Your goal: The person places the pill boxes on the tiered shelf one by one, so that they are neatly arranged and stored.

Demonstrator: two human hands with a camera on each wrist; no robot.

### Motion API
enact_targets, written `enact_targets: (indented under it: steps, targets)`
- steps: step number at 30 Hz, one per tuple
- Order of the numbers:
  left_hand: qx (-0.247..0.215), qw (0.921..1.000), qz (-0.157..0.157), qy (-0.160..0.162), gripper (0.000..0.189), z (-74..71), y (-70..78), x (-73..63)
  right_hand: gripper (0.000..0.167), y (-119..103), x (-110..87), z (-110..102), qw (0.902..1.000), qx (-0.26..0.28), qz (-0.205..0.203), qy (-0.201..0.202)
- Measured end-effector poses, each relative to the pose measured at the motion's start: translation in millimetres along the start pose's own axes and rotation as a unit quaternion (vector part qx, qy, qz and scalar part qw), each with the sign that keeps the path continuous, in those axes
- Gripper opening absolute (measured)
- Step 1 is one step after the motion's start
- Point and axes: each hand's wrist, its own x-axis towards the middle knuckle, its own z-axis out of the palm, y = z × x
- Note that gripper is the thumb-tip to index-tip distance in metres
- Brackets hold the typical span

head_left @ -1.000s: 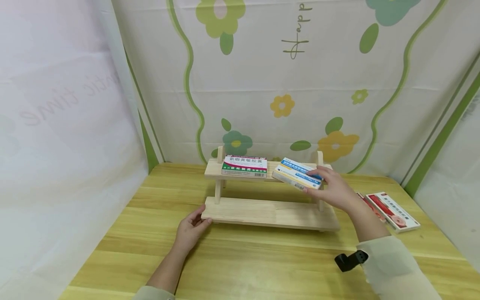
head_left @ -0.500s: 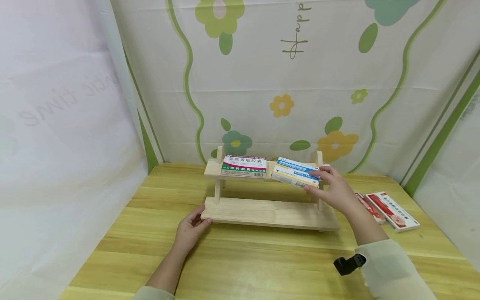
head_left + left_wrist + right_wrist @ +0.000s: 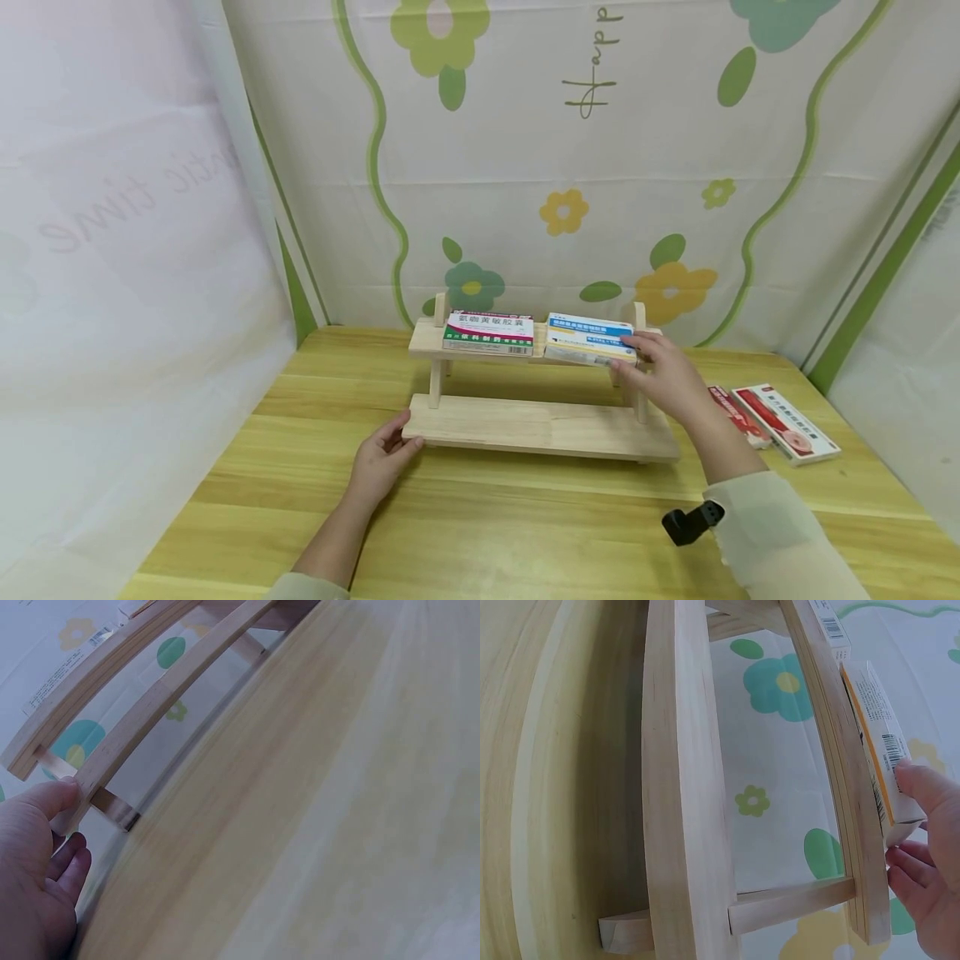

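Note:
A two-tier wooden rack [image 3: 525,425] stands on the table. My left hand [image 3: 380,462] grips the left end of its lower board, thumb on the front edge, as the left wrist view also shows. On the upper tier, toward the right, lies a blue, white and yellow medicine box [image 3: 585,337]. My right hand [image 3: 663,375] holds that box at its right end, and in the right wrist view the thumb presses its printed long side [image 3: 889,742]. A white, pink and green medicine box [image 3: 489,333] lies flat on the upper tier's left half.
Two more medicine boxes lie on the table right of the rack: a red one [image 3: 738,417], partly behind my right forearm, and a white and red one [image 3: 787,423]. A flower-printed curtain [image 3: 510,167] hangs behind the wooden table [image 3: 480,525].
The blue, white and yellow box has turned from a slant to nearly parallel with the upper tier and come down onto it, my right hand moving slightly along. The left hand stays put.

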Motion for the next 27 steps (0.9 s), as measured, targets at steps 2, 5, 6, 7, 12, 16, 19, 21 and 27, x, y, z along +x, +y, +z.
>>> enact_targets:
  steps: [2,5,6,7,12,16,19,21,27]
  targets:
    - [-0.003,1.0,0.001,0.0,0.057,0.4,-0.6,0.4,0.067,0,1.7,0,1.0,-0.001,0.003,-0.002]
    - [-0.005,1.0,0.005,0.003,0.056,0.7,-1.2,0.2,0.066,1,4.0,0,0.9999,0.001,0.009,-0.003]
    - [-0.006,1.0,0.005,0.004,0.056,0.8,-1.4,0.3,0.066,1,4.7,0,0.9999,0.001,0.011,-0.003]
    - [-0.005,1.0,0.006,0.006,0.056,0.9,-1.6,0.2,0.066,2,5.2,0,0.9999,-0.001,0.012,-0.002]
    - [-0.006,1.0,0.002,0.001,0.056,1.1,-1.9,-0.2,0.066,2,7.0,2,0.9998,-0.001,0.017,0.001]
    - [-0.004,1.0,0.001,-0.004,0.058,0.9,-1.5,-0.3,0.065,3,8.0,3,0.9998,0.001,0.019,0.004]
    - [0.0,1.0,0.002,-0.001,0.058,0.7,-1.1,-0.6,0.065,3,8.1,3,0.9998,0.007,0.016,0.006]
    - [0.004,1.0,0.007,-0.001,0.058,0.6,-0.5,-1.2,0.066,4,7.4,1,0.9997,0.018,0.013,0.008]
    - [0.003,1.0,0.004,-0.004,0.058,-0.5,2.3,-1.6,0.07,8,-0.1,-9,0.9983,0.052,0.026,0.006]
